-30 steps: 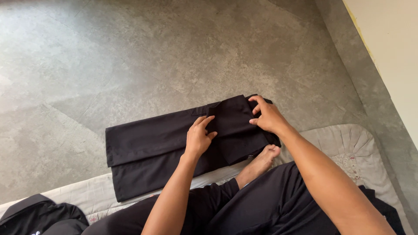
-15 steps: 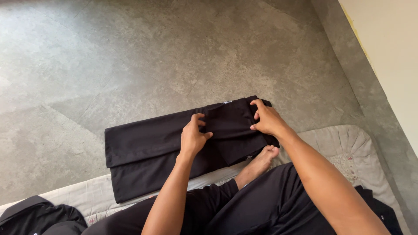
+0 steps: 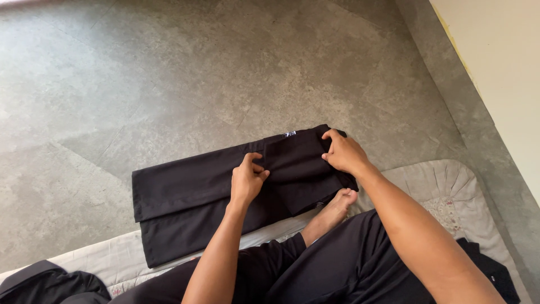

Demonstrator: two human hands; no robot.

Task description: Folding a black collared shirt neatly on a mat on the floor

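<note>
Folded black trousers point(image 3: 225, 197) lie across a grey stone floor point(image 3: 169, 73). The left hand point(image 3: 247, 180) pinches the fabric at centre; the right hand point(image 3: 344, 153), at two o'clock, grips the waistband end. A pale quilted mat point(image 3: 444, 191) lies beneath, at five o'clock.

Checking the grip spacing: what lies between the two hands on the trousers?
Only folded black trousers span between left hand and right hand, per head view.
</note>
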